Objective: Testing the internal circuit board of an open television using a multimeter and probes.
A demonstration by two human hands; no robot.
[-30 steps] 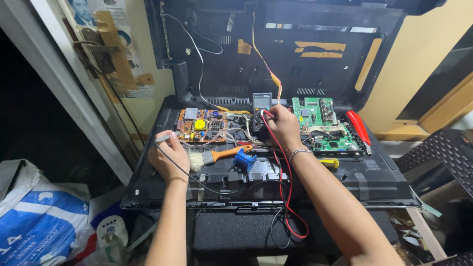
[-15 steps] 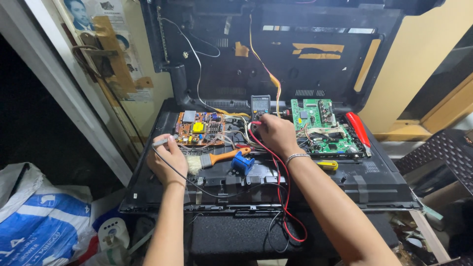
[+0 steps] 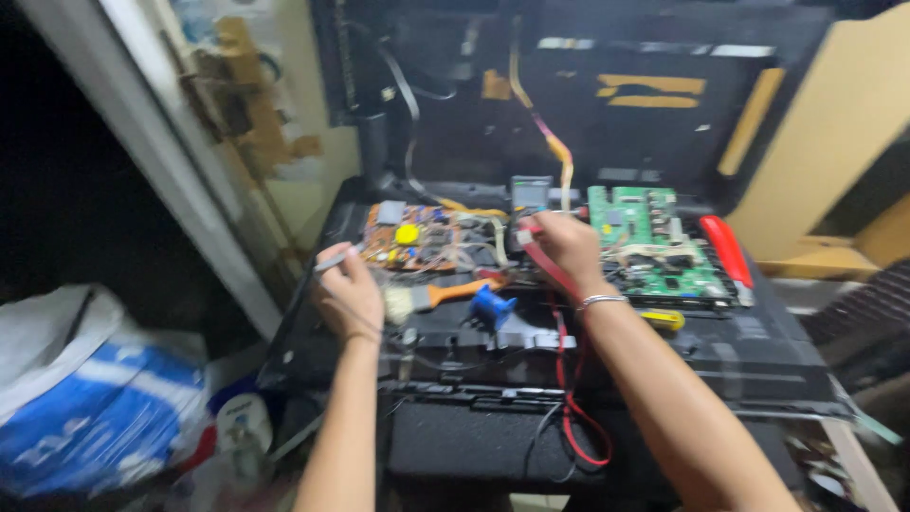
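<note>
Here, right hand [image 3: 567, 248] pinching thin red probe [image 3: 536, 254]

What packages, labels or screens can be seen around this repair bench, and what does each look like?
Meter: small dark handheld box with a pale screen, at the back between the two circuit boards; screen blurred.
Bag: soft blue and white plastic package, on the floor at lower left.
Yellow strips: long flat label-like bands on the dark upright panel behind.
Pictures: pale paper on the wall at upper left, blurred.
</note>
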